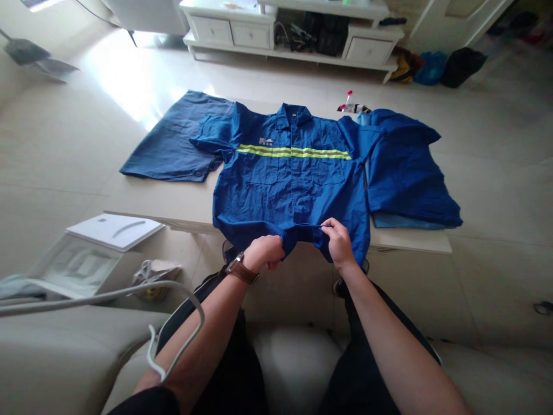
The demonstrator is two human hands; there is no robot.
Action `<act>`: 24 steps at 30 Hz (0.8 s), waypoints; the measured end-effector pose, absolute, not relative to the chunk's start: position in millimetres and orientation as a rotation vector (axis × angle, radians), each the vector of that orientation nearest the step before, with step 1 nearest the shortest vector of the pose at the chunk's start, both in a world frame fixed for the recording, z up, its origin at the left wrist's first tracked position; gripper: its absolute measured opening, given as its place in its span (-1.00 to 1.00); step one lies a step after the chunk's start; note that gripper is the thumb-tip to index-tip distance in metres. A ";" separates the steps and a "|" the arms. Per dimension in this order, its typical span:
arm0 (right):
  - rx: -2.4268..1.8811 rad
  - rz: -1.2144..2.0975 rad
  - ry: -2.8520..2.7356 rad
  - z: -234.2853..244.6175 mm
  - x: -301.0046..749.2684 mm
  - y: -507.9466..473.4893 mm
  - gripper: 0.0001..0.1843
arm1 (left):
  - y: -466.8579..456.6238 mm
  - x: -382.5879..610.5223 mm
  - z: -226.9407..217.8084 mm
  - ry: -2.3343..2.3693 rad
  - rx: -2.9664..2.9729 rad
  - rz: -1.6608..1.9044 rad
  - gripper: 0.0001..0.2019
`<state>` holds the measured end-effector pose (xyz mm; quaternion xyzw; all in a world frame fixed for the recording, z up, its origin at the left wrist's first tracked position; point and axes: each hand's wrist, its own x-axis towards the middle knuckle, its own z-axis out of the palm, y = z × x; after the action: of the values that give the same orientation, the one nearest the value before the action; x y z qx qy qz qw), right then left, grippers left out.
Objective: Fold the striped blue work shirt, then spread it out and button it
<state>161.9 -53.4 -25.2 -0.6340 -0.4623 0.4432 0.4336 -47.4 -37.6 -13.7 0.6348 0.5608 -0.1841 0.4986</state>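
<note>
In the head view I see a blue work shirt [289, 184] with a yellow reflective stripe [294, 151], lying flat on a pale table [147, 202], and its bottom hem [305, 233] comes over the near edge of this table. I judge the cloth is light and soft, so it will bend easily, and the hem is a good place for taking hold. The left hand [263, 253], which wears a brown wristwatch [242, 272], is closed on the hem, and the right hand [339, 242] pinches it with the fingers, so both are grasping the shirt. The shirt's body lies forward of the fingers. A dark blue garment [173, 144] lies on the table's left part, and a second blue garment [410, 173] on its right part.
</note>
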 end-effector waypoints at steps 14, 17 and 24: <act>-1.356 1.233 -1.050 -32.8 161.2 -55.4 -0.86 | -34.3 -32.4 -13.9 1.798 1.786 0.371 -0.41; -1.355 1.281 -1.061 -30.6 159.7 -53.7 -0.86 | -37.0 -25.7 -16.3 1.782 1.845 0.337 -0.43; -1.413 1.254 -1.007 -25.7 157.8 -53.3 -0.84 | -35.3 -23.6 -16.0 1.728 1.920 0.335 -0.84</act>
<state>157.8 -53.3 -25.7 -0.5793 -0.4126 0.5138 0.4798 -23.6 -35.3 -16.0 0.7107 0.6397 0.1241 0.2651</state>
